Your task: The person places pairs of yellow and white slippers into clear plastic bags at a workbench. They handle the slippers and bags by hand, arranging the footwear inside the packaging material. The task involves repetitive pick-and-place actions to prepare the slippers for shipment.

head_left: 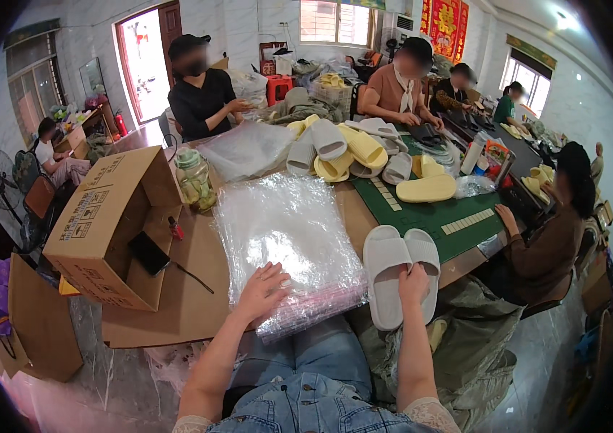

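In the head view, the left hand (263, 292) lies spread, fingers loosely apart, palm down on a stack of shiny clear plastic bags (285, 224). The right hand (413, 283) is closed on a pair of pale grey open-toed slippers (384, 254), gripped where the two meet, just right of the stack. Beyond sits a heap of yellow and grey slippers (330, 141).

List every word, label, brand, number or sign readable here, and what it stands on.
Cardboard box: dark printed characters and symbols, wording not copied here; the finest print is too small to read.
Red wall hanging: gold characters, not copied; the smaller ones are too small to read.
Clear plastic bags: no legible print.
Grey slippers: no legible print.
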`<state>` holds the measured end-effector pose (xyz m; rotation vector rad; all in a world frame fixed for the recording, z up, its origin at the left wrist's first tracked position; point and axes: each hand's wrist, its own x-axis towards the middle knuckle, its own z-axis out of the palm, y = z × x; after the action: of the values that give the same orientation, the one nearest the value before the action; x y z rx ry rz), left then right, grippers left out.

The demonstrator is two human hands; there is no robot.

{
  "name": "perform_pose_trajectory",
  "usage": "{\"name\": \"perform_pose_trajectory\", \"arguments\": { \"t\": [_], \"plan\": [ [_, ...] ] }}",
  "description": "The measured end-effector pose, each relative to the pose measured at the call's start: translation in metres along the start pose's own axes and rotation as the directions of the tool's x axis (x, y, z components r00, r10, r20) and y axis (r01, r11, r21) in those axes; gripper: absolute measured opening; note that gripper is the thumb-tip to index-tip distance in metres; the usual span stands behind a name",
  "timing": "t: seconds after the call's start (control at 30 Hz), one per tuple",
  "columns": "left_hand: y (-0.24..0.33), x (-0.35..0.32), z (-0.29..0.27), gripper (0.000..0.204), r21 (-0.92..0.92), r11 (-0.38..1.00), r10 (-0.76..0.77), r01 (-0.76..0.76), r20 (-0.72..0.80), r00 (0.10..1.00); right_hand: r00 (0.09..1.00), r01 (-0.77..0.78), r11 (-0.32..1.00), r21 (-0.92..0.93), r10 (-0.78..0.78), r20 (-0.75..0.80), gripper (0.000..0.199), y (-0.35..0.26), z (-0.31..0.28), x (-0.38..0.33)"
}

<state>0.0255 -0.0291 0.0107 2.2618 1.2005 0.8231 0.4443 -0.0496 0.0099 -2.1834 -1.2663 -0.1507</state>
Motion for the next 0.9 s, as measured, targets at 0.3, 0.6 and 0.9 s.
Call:
{"name": "perform_pose_trajectory", "arguments": {
  "t": [0.3,0.6,0.9],
  "plan": [
    [-0.018,0.004,0.011,0.029,-0.266,0.961,-0.09,0.068,-0.072,0.993,0.98,0.138,0.803,0.58,-0.025,-0.198,0.02,0.036,-0.012,-0.035],
    [-0.009,0.007,0.001,0.041,-0.166,0.982,-0.095,0.092,-0.013,0.995,0.991,0.131,0.222,0.966,-0.059,-0.12,0.035,0.026,-0.013,-0.054],
    [0.046,-0.012,-0.006,0.074,0.361,0.916,0.157,-0.175,0.077,0.984,0.973,0.149,0.365,0.919,-0.221,-0.071,0.028,-0.03,-0.043,-0.081]
  ]
}}
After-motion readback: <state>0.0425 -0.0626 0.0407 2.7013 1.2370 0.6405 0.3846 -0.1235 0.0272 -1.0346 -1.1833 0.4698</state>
